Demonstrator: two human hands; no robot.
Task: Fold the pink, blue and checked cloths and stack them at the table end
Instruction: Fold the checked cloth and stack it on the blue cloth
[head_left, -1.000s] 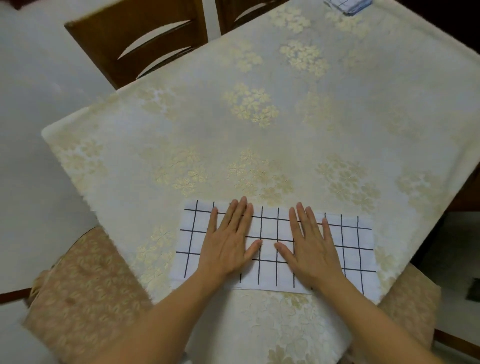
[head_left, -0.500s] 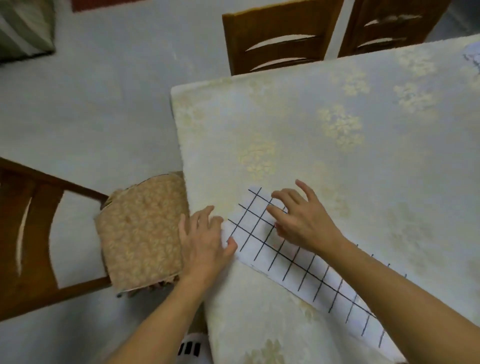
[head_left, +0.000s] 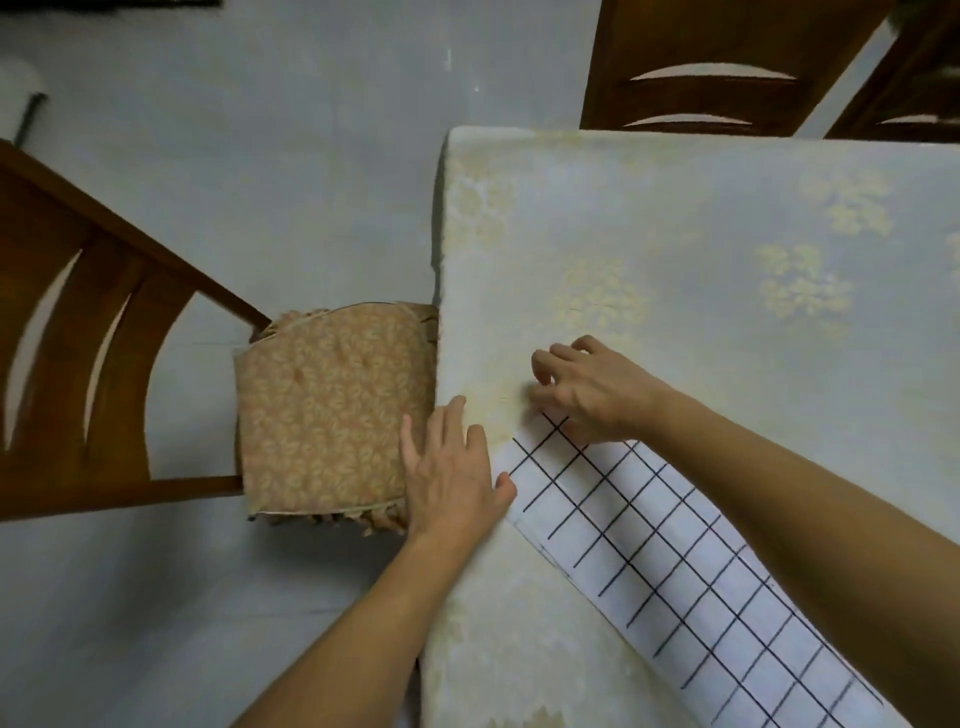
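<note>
Tabletop (head_left: 727, 218) carries checked cloth (head_left: 675, 561); I see right hand (head_left: 592, 395) fingers curled pinching its end, left hand (head_left: 452, 467) flat, released.

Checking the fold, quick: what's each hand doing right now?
Left hand: open, flat at the checked cloth end.
Right hand: fingers curled at the cloth's corner; grip cannot be told.

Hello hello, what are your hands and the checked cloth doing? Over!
Left hand flat, thumb touching checked cloth end. Right hand fingers curled at its far corner. Cloth a long strip on table. Nothing in the way.
</note>
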